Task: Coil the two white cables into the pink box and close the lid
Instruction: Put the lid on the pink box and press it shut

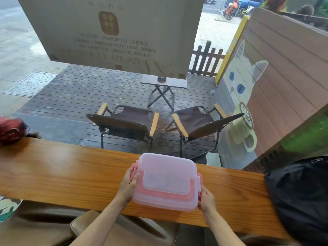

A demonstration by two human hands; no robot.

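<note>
The pink box rests on the wooden counter, its translucent lid lying on top and a pink handle folded across it. My left hand grips the box's left side, with the thumb on the pink side latch. At the right near corner, my right hand holds the other pink latch. Faint pale shapes show through the lid; the white cables cannot be made out clearly.
A black bag sits on the counter at the right. A red patterned bundle lies at the far left end. Behind the counter is a window onto a deck with two folding chairs and a small table.
</note>
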